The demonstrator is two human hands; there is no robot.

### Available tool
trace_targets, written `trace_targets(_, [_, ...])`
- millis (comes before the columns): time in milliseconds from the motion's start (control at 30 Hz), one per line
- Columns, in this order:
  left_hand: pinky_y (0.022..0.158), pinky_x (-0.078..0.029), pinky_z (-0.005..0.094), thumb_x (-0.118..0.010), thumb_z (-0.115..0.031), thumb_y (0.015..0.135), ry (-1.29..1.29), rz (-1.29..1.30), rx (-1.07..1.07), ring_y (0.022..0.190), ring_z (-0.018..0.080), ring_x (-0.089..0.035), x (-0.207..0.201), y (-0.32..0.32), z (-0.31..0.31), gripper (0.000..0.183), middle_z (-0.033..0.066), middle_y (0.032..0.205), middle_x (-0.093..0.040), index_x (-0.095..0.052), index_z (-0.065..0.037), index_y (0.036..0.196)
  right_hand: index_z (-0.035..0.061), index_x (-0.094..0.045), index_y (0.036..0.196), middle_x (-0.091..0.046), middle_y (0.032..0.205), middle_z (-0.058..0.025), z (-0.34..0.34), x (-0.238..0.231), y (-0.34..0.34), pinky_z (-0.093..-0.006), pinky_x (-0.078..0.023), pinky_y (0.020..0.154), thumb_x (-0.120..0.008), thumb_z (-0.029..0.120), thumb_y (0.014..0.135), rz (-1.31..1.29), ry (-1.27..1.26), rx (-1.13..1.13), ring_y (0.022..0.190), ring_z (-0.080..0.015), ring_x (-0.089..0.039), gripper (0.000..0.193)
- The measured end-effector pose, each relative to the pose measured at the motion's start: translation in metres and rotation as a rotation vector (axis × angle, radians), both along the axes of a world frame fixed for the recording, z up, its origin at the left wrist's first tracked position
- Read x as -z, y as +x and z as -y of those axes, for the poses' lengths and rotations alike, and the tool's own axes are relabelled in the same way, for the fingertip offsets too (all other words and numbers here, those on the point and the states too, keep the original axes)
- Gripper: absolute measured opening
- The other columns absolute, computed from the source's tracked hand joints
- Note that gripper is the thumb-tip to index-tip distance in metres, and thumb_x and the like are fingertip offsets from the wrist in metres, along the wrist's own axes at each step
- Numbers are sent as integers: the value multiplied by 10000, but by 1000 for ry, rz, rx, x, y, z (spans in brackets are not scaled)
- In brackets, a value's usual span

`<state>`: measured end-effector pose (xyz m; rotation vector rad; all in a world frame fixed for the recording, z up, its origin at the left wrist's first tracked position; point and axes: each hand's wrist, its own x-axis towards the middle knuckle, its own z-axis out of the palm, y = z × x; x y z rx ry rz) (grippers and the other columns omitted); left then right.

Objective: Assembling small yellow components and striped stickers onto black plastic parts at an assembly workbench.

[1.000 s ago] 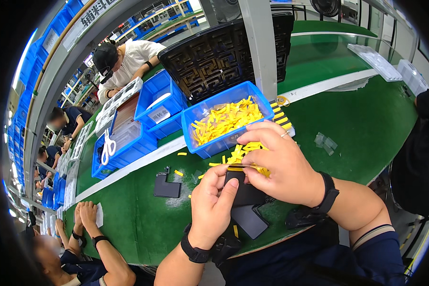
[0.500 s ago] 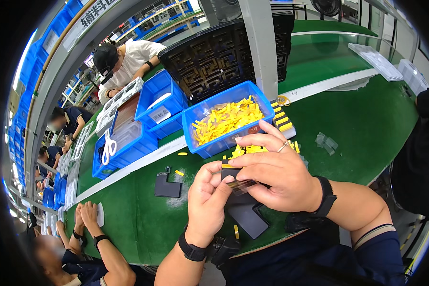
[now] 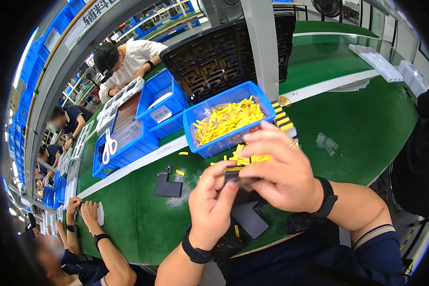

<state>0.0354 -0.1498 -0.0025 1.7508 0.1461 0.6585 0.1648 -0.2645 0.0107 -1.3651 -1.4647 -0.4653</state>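
Observation:
My left hand [image 3: 209,212] is closed on a small dark flat block [image 3: 232,175], thumb on its face. A yellow strip [image 3: 234,168] lies across the block's upper edge. My right hand [image 3: 286,174] is beside it, its bent fingers close together at the block's right side and blurred; what they pinch is hidden. Below my hands a larger dark grey flat block [image 3: 250,220] lies on the green table, with a loose yellow strip [image 3: 237,230] next to it. An L-shaped dark block [image 3: 168,185] lies to the left. Beyond my fingers is a pile of yellow strips [image 3: 257,158].
A blue bin [image 3: 207,151] of yellow strips [image 3: 229,119] stands ahead, near a grey post [image 3: 262,52]. Leftward are another blue bin [image 3: 131,153] with white scissors [image 3: 109,147] and a co-worker's hands [image 3: 88,212]. Clear film scraps [image 3: 326,143] lie right.
My right hand has shifted slightly, its fingers now blurred. The clear film seen below its fingertips no longer shows. My left hand keeps the dark block; the co-worker's hands at left have moved apart.

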Motion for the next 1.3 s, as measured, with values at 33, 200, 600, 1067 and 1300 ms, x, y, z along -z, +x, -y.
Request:
trace_targets(33, [828,-445,246,-509,-4,888,-151,-13,16,931,144,-606,-1,0,0,305,144,1017,-639,-459,16,1188,92,-644,778,-628,821,-50,1,0,0,-477,-385,967,-693,21,689,-38,30,88,976,-256,-585,124])
trace_targets(200, [856,-458,270,-464,1,910,-353,64,115,957,165,-595,-3,2,-2,272,152,1024,-627,-421,37,1177,-5,-616,813,-613,741,-115,-5,5,6,-325,-467,655,-631,20,753,-410,-33,-21,711,-257,-597,67])
trace_targets(600, [847,-461,268,-475,-7,912,-350,47,92,946,160,-600,-1,3,2,276,156,1021,-632,-413,29,1179,23,-617,812,-652,779,-87,0,4,5,-409,-427,919,-638,-7,731,-346,-145,-15,784,-231,-627,89])
trace_targets(1067, [742,-495,255,-545,-31,879,-41,-9,-118,850,146,-637,4,3,1,247,116,934,-664,-486,5,1117,50,-583,759,-530,698,-82,-3,4,-1,-383,-434,674,-663,58,671,72,-18,11,696,-281,-544,119])
trace_targets(1300, [819,-493,296,-471,-31,912,-343,61,120,896,179,-630,2,2,-5,201,147,967,-639,-454,23,1105,81,-659,977,-537,657,-76,-1,0,20,-338,-414,557,-647,66,747,-102,-131,77,613,-249,-534,231])
